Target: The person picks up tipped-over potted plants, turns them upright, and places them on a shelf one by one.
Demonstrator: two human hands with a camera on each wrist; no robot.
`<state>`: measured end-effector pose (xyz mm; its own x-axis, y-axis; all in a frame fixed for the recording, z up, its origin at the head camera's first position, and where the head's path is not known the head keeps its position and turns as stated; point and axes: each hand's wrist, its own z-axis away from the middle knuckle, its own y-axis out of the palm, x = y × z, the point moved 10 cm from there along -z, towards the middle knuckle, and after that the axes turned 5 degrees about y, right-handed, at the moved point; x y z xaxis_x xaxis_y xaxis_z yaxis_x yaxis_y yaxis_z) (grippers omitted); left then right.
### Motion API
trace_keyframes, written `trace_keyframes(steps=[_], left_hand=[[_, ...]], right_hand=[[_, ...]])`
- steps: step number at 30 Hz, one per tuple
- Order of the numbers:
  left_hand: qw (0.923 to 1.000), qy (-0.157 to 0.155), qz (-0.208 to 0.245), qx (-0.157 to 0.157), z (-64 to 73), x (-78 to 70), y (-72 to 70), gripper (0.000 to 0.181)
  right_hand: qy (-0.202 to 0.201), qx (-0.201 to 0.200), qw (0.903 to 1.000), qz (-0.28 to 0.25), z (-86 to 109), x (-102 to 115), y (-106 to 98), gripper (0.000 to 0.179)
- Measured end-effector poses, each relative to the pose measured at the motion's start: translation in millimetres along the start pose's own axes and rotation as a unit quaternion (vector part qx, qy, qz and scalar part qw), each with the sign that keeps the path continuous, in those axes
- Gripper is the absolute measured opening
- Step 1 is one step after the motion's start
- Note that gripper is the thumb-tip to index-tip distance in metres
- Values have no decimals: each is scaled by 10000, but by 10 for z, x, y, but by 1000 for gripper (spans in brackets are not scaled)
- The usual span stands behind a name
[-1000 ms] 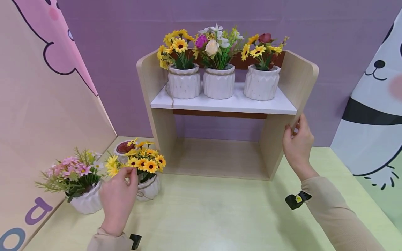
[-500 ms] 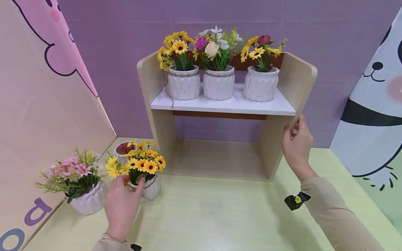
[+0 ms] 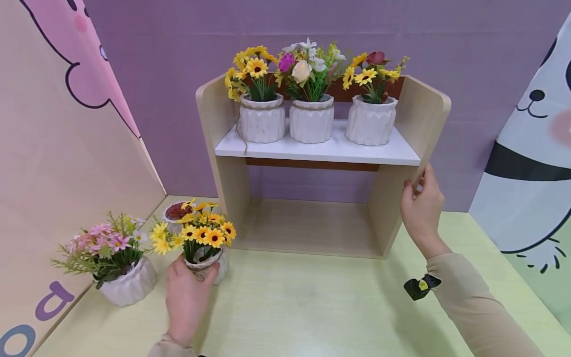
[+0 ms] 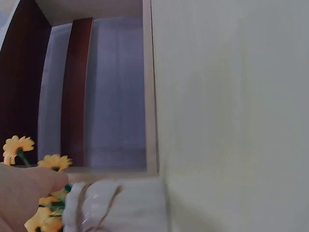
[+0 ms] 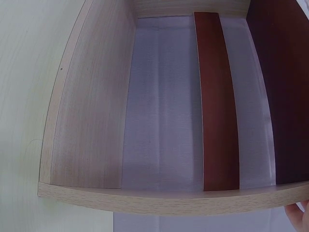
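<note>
Head, sunflower pot (image 3: 201, 267): on table (image 3: 290, 307), left of bookshelf (image 3: 308, 228); left hand (image 3: 188, 297) grips rim; lopsided lifting might tip it.
Left wrist, twine (image 4: 110, 202): could snag; grip depth unclear.
Right wrist, side panel (image 5: 169, 202): right hand (image 5: 298, 217) clasps edge; tugging might rock bookshelf.

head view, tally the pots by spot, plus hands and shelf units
White pots on the upper shelf: 3
White pots on the table: 3
Hands: 2
Shelf unit: 1
Total: 9
</note>
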<state>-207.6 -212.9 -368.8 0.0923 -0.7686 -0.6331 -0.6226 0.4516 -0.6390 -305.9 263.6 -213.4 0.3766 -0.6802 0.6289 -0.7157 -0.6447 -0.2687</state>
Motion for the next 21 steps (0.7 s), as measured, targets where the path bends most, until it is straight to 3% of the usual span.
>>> trace_keyframes(steps=[3, 8, 13, 17, 21], left_hand=[[9997, -125, 170, 127, 17, 5, 85, 87], [9987, -219, 447, 64, 16, 5, 165, 95], [9938, -650, 900, 84, 1, 59, 270, 102], [9867, -859, 1378, -99, -12, 102, 349, 105], [9810, -860, 1684, -428, -39, 160, 367, 103]], right_hand=[[10, -17, 10000, 4, 1, -5, -8, 33], [2, -29, 10000, -3, 5, -1, -11, 33], [-10, -55, 10000, -17, 6, 9, -18, 33], [-36, -88, 9999, -35, 1, 19, -25, 32], [-29, -70, 10000, 18, 5, 18, -20, 32]])
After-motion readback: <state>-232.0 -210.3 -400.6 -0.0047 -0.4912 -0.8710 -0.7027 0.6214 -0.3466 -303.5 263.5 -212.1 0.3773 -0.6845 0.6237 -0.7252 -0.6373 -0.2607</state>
